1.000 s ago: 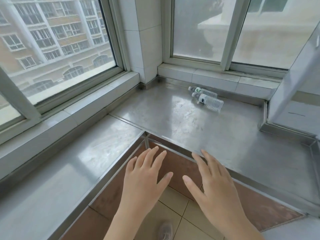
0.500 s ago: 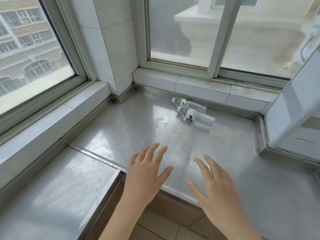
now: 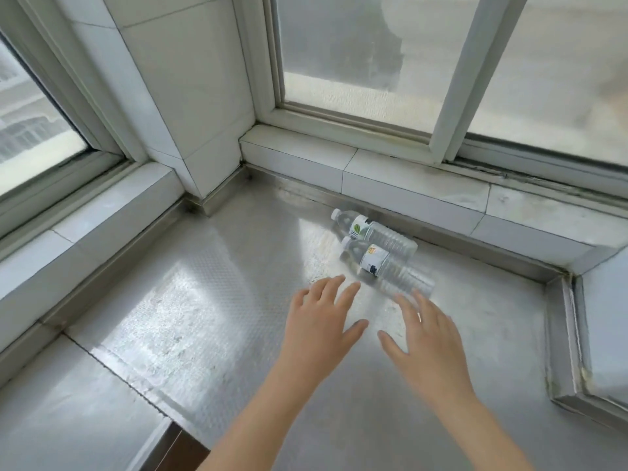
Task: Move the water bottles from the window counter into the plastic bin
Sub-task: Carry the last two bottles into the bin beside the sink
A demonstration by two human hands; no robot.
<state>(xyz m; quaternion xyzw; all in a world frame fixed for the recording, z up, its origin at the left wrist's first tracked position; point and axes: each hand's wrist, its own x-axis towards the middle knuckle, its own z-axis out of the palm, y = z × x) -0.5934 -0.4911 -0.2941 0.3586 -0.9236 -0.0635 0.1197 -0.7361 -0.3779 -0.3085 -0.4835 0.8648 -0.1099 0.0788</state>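
Note:
Two clear plastic water bottles lie on their sides, side by side, on the steel window counter [image 3: 210,300] below the window sill. The far bottle [image 3: 373,232] has a green-and-white label; the near bottle [image 3: 387,266] has a white label with an orange mark. Their caps point left. My left hand [image 3: 323,321] hovers palm down with fingers spread, just short of the near bottle's neck. My right hand [image 3: 428,338] is open too, its fingertips reaching the near bottle's base. Neither hand holds anything. No plastic bin is in view.
A tiled sill [image 3: 407,188] and window frames run behind the bottles. A tiled pillar [image 3: 190,107] stands in the corner at left. A raised tiled block [image 3: 605,328] borders the counter on the right. The counter's front edge [image 3: 159,447] drops away at the bottom left.
Both hands have moved forward over the counter toward the bottles, and the view has come closer. The bottles have stayed in place.

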